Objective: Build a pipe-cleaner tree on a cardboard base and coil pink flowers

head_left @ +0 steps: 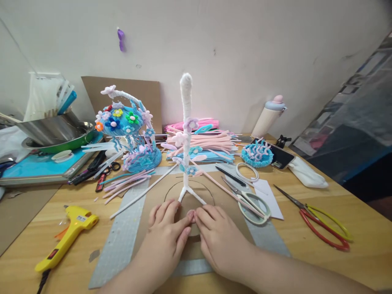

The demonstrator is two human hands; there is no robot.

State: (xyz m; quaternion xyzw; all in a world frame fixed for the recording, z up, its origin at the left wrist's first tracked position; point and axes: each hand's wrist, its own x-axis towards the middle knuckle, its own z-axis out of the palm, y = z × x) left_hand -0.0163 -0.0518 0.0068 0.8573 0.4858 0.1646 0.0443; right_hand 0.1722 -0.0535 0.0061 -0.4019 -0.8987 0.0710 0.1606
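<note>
A white wrapped stem [186, 106] stands upright on brown cardboard [153, 196], with pink, purple and blue fuzzy flowers along it and splayed legs at its base. Part of a drawn circle shows on the cardboard around the legs. My left hand [167, 234] has its fingertips at the end of the left leg, fingers curled together. My right hand [220, 232] is closed at the end of the right leg. The two hands meet at the front, thumbs and index fingers pressed close. The leg ends are hidden by the fingers.
A yellow glue gun [69, 232] lies left. Scissors [254, 208] and red-yellow scissors [321, 224] lie right. Behind are a finished flower lamp shape [122, 120], pipe cleaner bundles [208, 141], a blue fuzzy disc [257, 153], a phone [280, 157] and a bottle [268, 118].
</note>
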